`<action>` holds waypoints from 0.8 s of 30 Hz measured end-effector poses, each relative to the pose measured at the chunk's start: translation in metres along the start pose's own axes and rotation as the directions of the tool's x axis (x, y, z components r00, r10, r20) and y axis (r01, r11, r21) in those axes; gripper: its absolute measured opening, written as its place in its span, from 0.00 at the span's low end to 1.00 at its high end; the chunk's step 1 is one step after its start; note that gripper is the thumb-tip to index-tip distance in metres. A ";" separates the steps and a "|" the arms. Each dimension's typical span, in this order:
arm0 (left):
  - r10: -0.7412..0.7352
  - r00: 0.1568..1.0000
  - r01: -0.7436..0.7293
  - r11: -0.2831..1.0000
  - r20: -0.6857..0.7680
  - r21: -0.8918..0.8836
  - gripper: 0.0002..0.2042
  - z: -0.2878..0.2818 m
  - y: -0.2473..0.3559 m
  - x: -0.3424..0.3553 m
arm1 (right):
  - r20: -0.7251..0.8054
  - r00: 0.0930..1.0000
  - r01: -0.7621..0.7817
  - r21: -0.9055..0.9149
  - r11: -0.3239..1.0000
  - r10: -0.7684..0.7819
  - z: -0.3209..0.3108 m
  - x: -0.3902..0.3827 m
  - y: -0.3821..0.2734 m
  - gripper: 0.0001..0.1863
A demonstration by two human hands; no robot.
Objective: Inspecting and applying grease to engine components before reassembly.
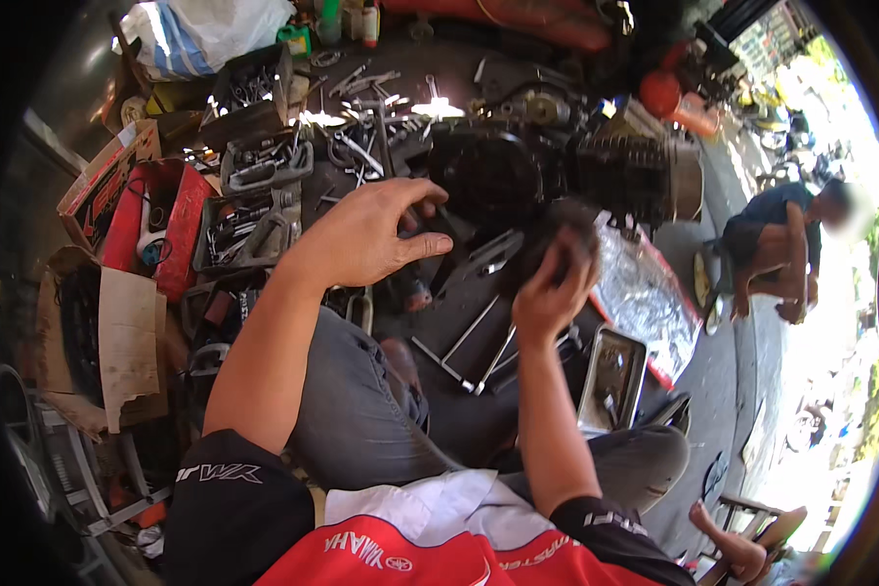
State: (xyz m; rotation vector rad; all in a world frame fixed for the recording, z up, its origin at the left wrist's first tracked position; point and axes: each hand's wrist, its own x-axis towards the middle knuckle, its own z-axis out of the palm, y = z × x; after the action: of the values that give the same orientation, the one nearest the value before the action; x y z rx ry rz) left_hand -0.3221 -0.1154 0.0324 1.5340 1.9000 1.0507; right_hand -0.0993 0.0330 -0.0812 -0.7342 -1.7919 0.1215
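A dark motorcycle engine (493, 181) with a finned cylinder (635, 181) lies on the floor in front of me. My left hand (386, 230) hovers at its near left side, thumb stretched out and fingers bent but apart, with no object visible in it. At the engine's near side my right hand (554, 293) has its fingers closed on a dark, blurred object (568, 217), whose kind I cannot make out. Between my hands and knees lies a long-armed metal wrench (474, 387). Below my left hand is a tool with a reddish-brown end (417, 296).
Spanners (361, 156) lie scattered beyond my left hand. A red toolbox (146, 220), tool trays (264, 161) and a cardboard box (132, 332) stand at left. On the right are a metal tray (612, 381), a plastic package (645, 288) and a squatting person (776, 239).
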 end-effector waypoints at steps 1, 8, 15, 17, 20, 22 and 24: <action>0.003 0.996 -0.002 1.000 0.087 -0.005 0.29 0.001 0.002 -0.004 | -0.041 0.999 0.006 -0.115 0.993 -0.011 0.011 0.024 0.003 0.21; -0.029 0.965 -0.008 0.990 0.261 0.141 0.34 0.005 0.011 -0.004 | 0.180 0.984 0.014 -0.040 0.999 -0.006 0.034 0.070 -0.015 0.32; -0.059 0.949 0.019 0.991 0.309 0.132 0.34 0.012 0.015 0.004 | 0.209 0.976 -0.063 0.009 0.998 0.060 0.029 0.067 0.003 0.26; -0.093 0.942 0.059 0.992 0.322 0.115 0.34 0.014 0.020 0.007 | 0.173 0.985 -0.017 0.015 1.000 0.014 0.031 0.058 0.010 0.22; -0.105 0.949 0.054 0.983 0.296 0.174 0.33 0.019 0.028 0.008 | 0.138 0.964 -0.248 0.136 0.959 0.229 0.002 0.016 0.011 0.14; -0.114 0.948 0.063 0.982 0.298 0.176 0.33 0.019 0.032 0.009 | 0.138 0.976 -0.201 0.247 0.948 0.170 -0.003 0.009 0.009 0.15; -0.053 0.963 0.023 0.993 0.264 0.117 0.33 0.018 0.034 0.009 | 0.129 0.988 -0.126 0.338 0.933 0.087 0.000 0.027 0.000 0.18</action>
State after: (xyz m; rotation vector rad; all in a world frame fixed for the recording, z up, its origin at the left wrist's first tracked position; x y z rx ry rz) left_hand -0.2904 -0.0993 0.0501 1.6040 1.8178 0.6889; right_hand -0.1037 0.0474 -0.0585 -0.5780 -1.7732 0.5474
